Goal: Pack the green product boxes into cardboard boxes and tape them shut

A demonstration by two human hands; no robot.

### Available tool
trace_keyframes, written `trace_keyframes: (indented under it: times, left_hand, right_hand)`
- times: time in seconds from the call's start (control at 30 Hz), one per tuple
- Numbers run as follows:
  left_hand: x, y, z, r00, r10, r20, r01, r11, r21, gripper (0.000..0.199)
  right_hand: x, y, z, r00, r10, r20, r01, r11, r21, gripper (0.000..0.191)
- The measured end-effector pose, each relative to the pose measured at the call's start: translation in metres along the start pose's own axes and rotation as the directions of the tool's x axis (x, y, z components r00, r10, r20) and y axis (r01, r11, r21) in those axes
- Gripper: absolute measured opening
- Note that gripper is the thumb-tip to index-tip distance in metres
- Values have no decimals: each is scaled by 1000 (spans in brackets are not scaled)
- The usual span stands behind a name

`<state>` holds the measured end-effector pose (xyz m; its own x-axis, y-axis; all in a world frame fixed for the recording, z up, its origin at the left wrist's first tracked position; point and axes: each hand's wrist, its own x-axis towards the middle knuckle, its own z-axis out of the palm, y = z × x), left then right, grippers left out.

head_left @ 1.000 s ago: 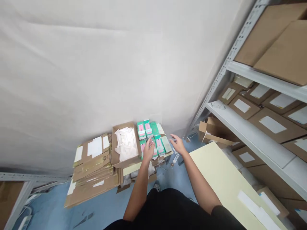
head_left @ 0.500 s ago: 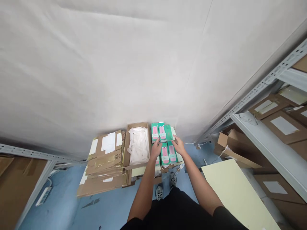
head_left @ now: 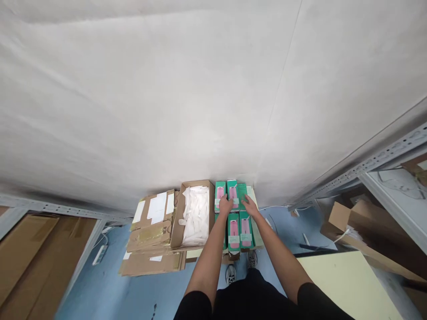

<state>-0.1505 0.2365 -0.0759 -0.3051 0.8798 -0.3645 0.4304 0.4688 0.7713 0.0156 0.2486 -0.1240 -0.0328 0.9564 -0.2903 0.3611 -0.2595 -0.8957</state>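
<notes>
Green boxes with pink fronts stand in two rows near the wall. My left hand [head_left: 226, 206] reaches over the back row, touching between the left green box [head_left: 220, 190] and the middle green box [head_left: 232, 190]. Its fingers point forward and look apart. My right hand [head_left: 250, 207] rests its extended fingers at the near right part of a plainer green box [head_left: 242, 191]. In the front row, a green box with a pink front [head_left: 234, 229] and a paler pink one [head_left: 246, 229] lie below my hands. My left forearm partly hides another front box.
To the left is an open carton [head_left: 176, 229] of white packets [head_left: 196, 213], beside stacked flattened cardboard [head_left: 150, 242]. A pale yellow board [head_left: 340, 275], an open brown carton [head_left: 370, 231] and metal shelving [head_left: 396, 149] stand at right. A power strip [head_left: 99, 255] lies on the blue floor.
Both hands have moved forward over the back row of green boxes; the left now lies against the left and middle ones. My view has shifted, so the boxes appear lower and farther right.
</notes>
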Motion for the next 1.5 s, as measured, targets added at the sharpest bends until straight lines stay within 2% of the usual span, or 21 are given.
trace_keyframes:
  times: [0.1,0.2,0.33,0.53,0.67,0.77,0.83,0.9,1.0,1.1,1.2,1.3,1.4,1.5]
  left_hand:
    - [4,-1,2,998,-56,-6,57,997,48,63]
    - [4,2,0,999,-41,-8,41,998,57,60]
    - [-6,6,-12,1000,13,-3,-13,999,42,56]
    - [-39,14,-44,978,206,19,-198,959,-203,66]
    - [-65,21,-60,945,319,65,-289,913,-288,79]
    - [-84,27,-59,902,416,116,-350,862,-366,81]
    - [-98,31,-49,868,471,157,-362,817,-449,80]
    - [-112,34,-33,837,506,206,-340,778,-529,78]
    - [-135,39,2,784,548,292,-300,747,-593,74]
    - [-155,43,46,731,566,381,-272,754,-598,74]
    - [-176,46,97,663,562,494,-250,789,-562,77]
    - [-205,50,156,595,528,605,-256,839,-481,80]
    - [-245,55,219,530,471,705,-292,882,-370,83]
    - [-290,61,279,444,412,796,-354,897,-266,86]
  right_hand:
    - [12,-7,17,997,-54,62,48,993,106,51]
    - [13,-17,30,991,-76,108,57,984,172,50]
    - [2,-28,30,994,-46,102,20,969,246,54]
    - [-26,-55,10,990,-141,26,130,961,244,73]
    - [-57,-74,-9,987,-159,24,146,948,284,87]
    - [-84,-76,-29,982,-188,-13,182,923,339,86]
    - [-104,-71,-47,975,-213,-59,220,908,357,82]
    - [-126,-62,-68,969,-220,-114,247,891,380,78]
    - [-160,-40,-102,963,-192,-189,259,854,451,76]
    - [-197,-9,-134,960,-110,-258,233,823,517,74]
    - [-233,28,-161,940,3,-342,205,796,570,75]
    - [-270,68,-187,885,122,-450,200,772,603,75]
    - [-311,108,-217,805,252,-537,193,744,639,75]
    - [-356,146,-252,719,374,-585,190,704,684,70]
